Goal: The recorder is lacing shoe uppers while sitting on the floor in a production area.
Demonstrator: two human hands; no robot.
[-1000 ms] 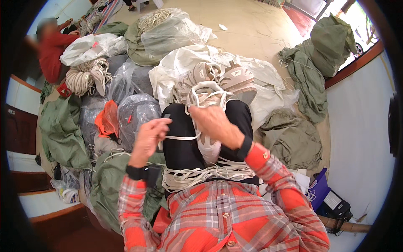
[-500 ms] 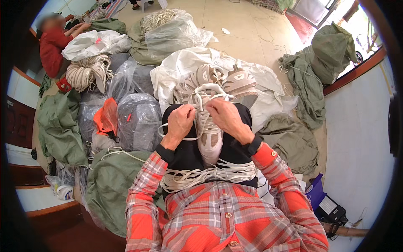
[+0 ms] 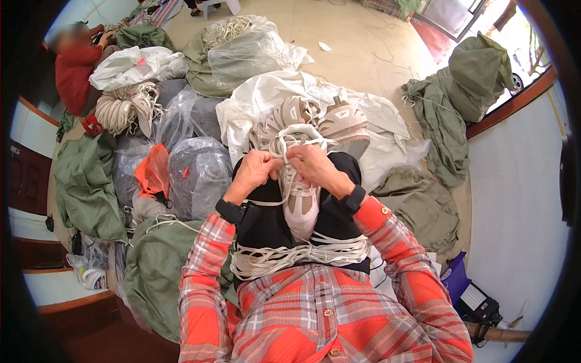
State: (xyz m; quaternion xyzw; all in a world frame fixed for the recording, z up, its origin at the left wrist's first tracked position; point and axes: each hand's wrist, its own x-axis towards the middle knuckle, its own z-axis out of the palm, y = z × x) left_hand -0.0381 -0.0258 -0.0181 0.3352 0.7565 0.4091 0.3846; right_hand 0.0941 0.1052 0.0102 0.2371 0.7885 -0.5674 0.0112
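Observation:
A beige and white sneaker (image 3: 301, 219) stands between my knees, toe toward me, with a white shoelace (image 3: 266, 204) partly threaded through it. My left hand (image 3: 256, 174) is at the left side of its lacing, fingertips pinched on the lace. Over the upper eyelets, my right hand (image 3: 318, 167) has its fingers closed together; the lace appears to run into them, though the tips are partly hidden. A loose bundle of white shoelaces (image 3: 269, 260) lies across my lap. Just past the sneaker, several more beige sneakers (image 3: 344, 124) rest on a white sack (image 3: 387, 130).
Clear plastic bags of dark contents (image 3: 203, 175) and green sacks (image 3: 91, 181) crowd the left. Another person in a red top (image 3: 75, 69) sits at the far left beside a bunch of beige sneakers (image 3: 127, 107). More green sacks (image 3: 423, 212) lie to the right, near the wall.
My right hand has moved left and slightly down onto the lacing, closer to my left hand. The lace loop beside my left wrist has drawn in. The other person's arms have shifted.

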